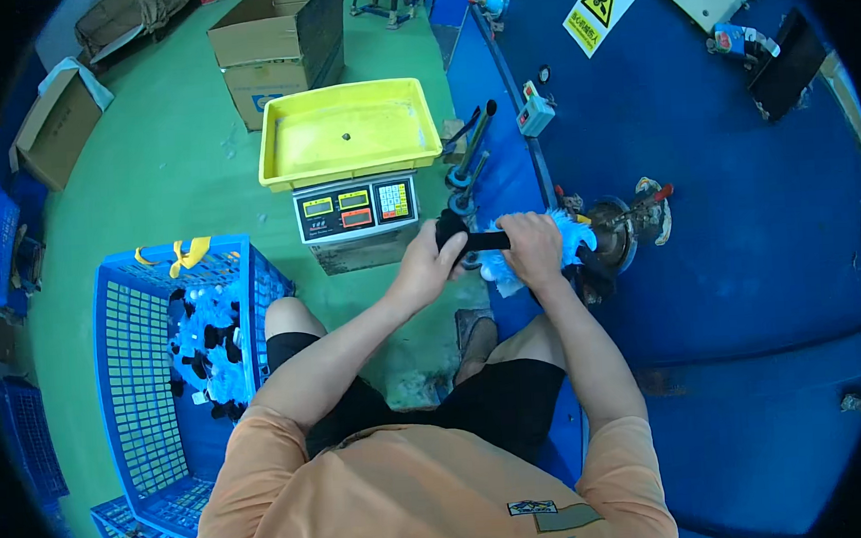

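Note:
A light-blue fluffy plush piece (572, 234) with black parts is between my hands, up against a metal nozzle fitting (616, 235) on the blue machine. My left hand (423, 267) is closed around a black end of it. A narrow black part (488, 241) stretches across to my right hand (533, 244), which is closed on the piece beside the nozzle. Some blue fluff hangs below the right hand. How far the plush reaches over the nozzle is hidden by the fluff and my hand.
A blue crate (144, 381) with several blue-and-black plush pieces stands at my left. Ahead is a scale (357, 209) with a yellow tray (347, 171). Upright dark rods (473, 160), a switch box (536, 115) and the blue machine panel (722, 254) are on the right. Cardboard boxes (265, 88) stand farther off.

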A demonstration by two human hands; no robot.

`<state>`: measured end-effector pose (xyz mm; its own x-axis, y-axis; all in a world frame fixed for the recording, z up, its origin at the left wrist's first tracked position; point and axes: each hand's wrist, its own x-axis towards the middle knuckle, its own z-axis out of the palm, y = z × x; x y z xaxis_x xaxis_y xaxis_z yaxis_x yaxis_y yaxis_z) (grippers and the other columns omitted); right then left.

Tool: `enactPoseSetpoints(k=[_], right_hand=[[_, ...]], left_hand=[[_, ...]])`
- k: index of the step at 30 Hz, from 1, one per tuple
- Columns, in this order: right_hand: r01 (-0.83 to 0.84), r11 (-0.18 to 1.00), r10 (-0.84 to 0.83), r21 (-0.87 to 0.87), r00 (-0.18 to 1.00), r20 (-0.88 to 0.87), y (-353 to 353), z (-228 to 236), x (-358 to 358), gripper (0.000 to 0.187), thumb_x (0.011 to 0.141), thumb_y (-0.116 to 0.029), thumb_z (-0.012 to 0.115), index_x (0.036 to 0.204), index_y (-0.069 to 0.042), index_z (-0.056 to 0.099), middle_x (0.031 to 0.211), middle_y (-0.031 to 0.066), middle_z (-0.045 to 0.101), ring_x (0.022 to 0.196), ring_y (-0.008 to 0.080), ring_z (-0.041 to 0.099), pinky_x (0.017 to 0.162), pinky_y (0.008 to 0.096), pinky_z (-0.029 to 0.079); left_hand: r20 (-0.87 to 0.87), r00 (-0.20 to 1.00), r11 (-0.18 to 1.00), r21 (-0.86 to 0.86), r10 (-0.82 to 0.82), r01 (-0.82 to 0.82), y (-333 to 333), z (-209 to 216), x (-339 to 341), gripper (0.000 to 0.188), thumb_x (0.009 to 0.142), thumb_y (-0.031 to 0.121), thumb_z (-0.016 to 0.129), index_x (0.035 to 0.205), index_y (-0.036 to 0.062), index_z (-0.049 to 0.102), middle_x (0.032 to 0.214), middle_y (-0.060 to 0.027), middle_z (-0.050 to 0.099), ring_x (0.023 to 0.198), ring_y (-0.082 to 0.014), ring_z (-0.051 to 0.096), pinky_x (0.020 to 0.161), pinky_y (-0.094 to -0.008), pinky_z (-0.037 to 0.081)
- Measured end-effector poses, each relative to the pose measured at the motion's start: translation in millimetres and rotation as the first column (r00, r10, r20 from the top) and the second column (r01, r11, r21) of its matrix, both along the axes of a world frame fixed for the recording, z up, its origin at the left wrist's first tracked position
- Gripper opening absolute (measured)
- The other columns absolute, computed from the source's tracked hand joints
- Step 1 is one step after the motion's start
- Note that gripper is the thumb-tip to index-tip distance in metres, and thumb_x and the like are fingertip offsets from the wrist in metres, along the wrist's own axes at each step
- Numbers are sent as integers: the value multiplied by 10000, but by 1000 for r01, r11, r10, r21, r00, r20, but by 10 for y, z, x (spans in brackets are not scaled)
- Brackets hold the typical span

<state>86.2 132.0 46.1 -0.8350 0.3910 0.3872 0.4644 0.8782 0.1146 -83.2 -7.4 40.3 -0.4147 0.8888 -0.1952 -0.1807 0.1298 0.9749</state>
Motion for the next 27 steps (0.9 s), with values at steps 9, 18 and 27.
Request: enactPoseSetpoints(k=[9, 18, 27], right_hand=[[-304, 952, 297, -47, 949, -109, 32, 171, 59, 307, 786, -304, 745, 1014, -134, 629, 894, 36, 632, 815, 230, 600, 779, 361, 458], [-283, 954, 290, -101, 955, 64, -207, 148, -306, 323, 872, -413, 678, 985, -114, 625, 900, 41, 620, 836, 223, 596, 772, 351, 461], [-296, 949, 304, -106, 949, 79, -381, 157, -533, 342, 898, -431, 650, 927, -96, 592, 813, 73, 628, 756, 262, 619, 706, 374, 480]], left_hand=[[382, 924, 998, 52, 13, -35, -295, -82, 4, 236, 1005, 147, 551, 1148, -40, 547, 859, -140, 659, 727, -198, 685, 620, -244, 584], [606, 778, 965, 64, 164, -254, -719, -232, -222, 268, 976, 107, 561, 1182, -63, 537, 943, -197, 688, 750, -220, 702, 623, -242, 594], [642, 731, 891, 161, 231, -424, -927, -471, -198, 352, 981, 170, 566, 1255, -43, 513, 1048, -190, 671, 873, -221, 680, 756, -284, 571]])
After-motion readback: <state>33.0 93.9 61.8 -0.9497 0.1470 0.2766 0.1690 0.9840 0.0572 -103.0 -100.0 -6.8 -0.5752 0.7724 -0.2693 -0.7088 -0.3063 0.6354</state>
